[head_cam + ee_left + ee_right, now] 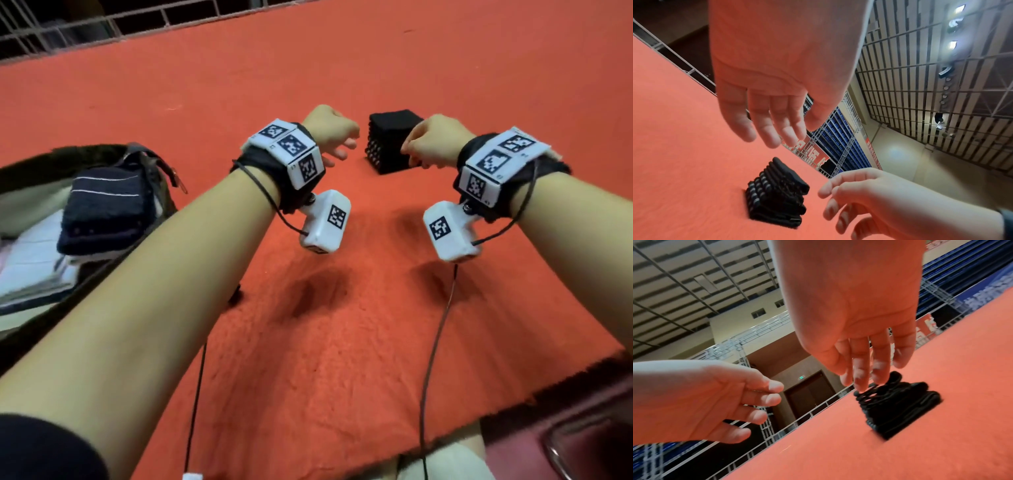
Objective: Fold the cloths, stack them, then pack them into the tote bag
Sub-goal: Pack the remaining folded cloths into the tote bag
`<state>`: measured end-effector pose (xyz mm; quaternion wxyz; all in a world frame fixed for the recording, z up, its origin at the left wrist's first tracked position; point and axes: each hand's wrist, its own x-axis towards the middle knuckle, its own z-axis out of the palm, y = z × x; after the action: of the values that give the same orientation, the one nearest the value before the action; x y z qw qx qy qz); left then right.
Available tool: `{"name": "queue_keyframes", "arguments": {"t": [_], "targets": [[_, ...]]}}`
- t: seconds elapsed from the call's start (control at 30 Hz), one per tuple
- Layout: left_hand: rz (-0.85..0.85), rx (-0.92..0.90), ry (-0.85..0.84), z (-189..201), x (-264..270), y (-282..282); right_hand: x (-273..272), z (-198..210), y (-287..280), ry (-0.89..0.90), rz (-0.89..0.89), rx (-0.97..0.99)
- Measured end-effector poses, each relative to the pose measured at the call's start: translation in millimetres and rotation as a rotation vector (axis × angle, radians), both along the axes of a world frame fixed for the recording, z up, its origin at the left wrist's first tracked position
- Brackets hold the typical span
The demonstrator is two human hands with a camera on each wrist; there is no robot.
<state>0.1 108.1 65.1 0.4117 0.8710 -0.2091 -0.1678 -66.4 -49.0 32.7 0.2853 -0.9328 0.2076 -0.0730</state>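
A stack of folded black cloths (394, 140) stands on the red table cover, beyond both hands. My left hand (342, 150) hovers just left of it, fingers loose and holding nothing. My right hand (411, 154) hangs at the stack's right side, also empty. In the left wrist view the left hand (789, 129) is spread above the stack (777, 193). In the right wrist view the right hand (877, 374) has its fingertips at the top corner of the stack (898, 404); contact cannot be told. The tote bag (85, 150) lies open at the left with a folded navy striped cloth (106, 209) inside.
The red table cover (342, 342) stretches wide around the stack. A metal railing (85, 31) runs along the far edge. White folded items (34, 260) lie under the navy cloth in the bag. Thin cables (435, 342) hang from both wrists toward the near table edge.
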Motion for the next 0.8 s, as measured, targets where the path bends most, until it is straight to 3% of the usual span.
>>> {"name": "queue_keyframes", "arguments": {"t": [0.2, 0.37, 0.53, 0.63, 0.8], "targets": [[0.075, -0.022, -0.004, -24, 30, -60, 29, -27, -55, -0.042, -0.185, -0.006], [0.118, 0.039, 0.216, -56, 54, -88, 56, -46, -83, -0.098, -0.312, 0.307], [0.243, 0.023, 0.392, -87, 87, -109, 72, -56, -102, -0.063, -0.281, 0.609], [0.258, -0.095, 0.497, -93, 100, -121, 82, -62, -110, -0.046, -0.274, 0.629], [0.159, -0.100, 0.461, -88, 94, -133, 94, -68, -118, 0.005, -0.217, 0.676]]}}
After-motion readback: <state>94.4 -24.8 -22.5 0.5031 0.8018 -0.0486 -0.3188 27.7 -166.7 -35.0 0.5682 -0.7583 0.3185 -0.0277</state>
